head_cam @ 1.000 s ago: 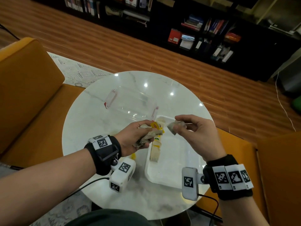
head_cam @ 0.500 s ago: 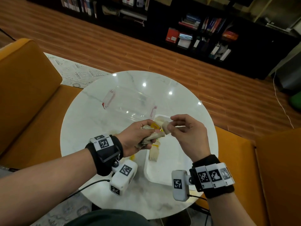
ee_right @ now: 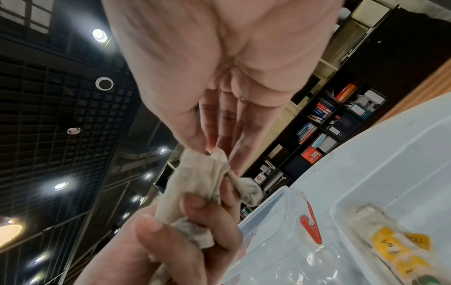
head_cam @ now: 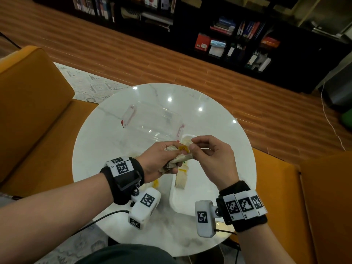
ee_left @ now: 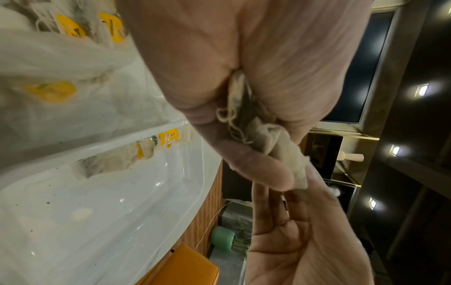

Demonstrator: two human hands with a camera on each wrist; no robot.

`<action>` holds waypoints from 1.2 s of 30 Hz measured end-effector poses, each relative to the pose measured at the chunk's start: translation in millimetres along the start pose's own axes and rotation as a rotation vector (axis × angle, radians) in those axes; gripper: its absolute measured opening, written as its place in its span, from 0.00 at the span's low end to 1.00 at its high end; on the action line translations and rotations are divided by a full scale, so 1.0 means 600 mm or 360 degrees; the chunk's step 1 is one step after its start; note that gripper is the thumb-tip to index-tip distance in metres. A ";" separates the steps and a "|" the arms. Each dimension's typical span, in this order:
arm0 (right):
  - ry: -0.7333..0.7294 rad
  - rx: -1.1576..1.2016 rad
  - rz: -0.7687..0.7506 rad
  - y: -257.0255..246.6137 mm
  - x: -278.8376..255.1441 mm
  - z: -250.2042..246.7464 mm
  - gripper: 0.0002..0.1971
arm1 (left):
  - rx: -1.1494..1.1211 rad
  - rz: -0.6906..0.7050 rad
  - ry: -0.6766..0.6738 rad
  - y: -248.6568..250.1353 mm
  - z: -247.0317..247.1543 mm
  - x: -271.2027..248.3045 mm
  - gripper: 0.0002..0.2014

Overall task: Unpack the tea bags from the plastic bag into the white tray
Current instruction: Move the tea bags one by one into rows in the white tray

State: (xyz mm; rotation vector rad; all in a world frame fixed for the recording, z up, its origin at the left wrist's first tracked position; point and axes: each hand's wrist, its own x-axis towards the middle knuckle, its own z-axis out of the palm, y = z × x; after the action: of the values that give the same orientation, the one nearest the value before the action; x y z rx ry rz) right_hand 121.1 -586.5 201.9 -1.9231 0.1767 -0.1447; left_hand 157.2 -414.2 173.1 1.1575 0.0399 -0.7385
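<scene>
My left hand (head_cam: 176, 161) grips a crumpled bunch of beige tea bags (head_cam: 179, 158) with yellow tags, just above the far left corner of the white tray (head_cam: 190, 202). In the left wrist view the bunch (ee_left: 266, 138) pokes out of the curled fingers. My right hand (head_cam: 191, 147) pinches a tea bag (ee_right: 219, 160) at the top of that bunch with thumb and forefinger. A few tea bags (head_cam: 182, 181) lie in the tray. The plastic bag (ee_left: 48, 56) holding more tagged tea bags lies beside the tray, under my left wrist.
A clear lidded container with red clips (head_cam: 152, 121) stands on the round marble table (head_cam: 104, 149) just behind the hands. Orange seats (head_cam: 38, 111) surround the table. Dark bookshelves line the far wall.
My right hand, pinching a tea bag, has moved left until it meets the bunch in my left hand. The left hand has stayed put.
</scene>
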 end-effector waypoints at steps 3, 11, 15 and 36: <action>-0.0061 0.0035 -0.0046 -0.003 -0.005 0.008 0.10 | -0.0031 -0.0009 0.0033 -0.002 -0.003 0.001 0.08; 0.0009 -0.0140 -0.0106 0.023 0.001 0.016 0.10 | 0.0028 -0.0080 0.0005 -0.011 -0.010 0.002 0.11; 0.0192 -0.0045 -0.0076 0.037 0.007 -0.004 0.10 | -0.0003 -0.0109 0.0074 -0.016 -0.017 0.005 0.12; -0.0653 -0.0983 0.0414 0.238 0.028 0.050 0.08 | -0.0171 -0.0061 0.0343 -0.006 -0.064 -0.007 0.06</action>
State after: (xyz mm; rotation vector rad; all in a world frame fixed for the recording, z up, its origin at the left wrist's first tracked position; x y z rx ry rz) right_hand 135.8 -611.8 57.8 -2.4664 0.2081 0.5336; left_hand 164.8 -380.3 155.4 1.1318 0.2799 -0.6353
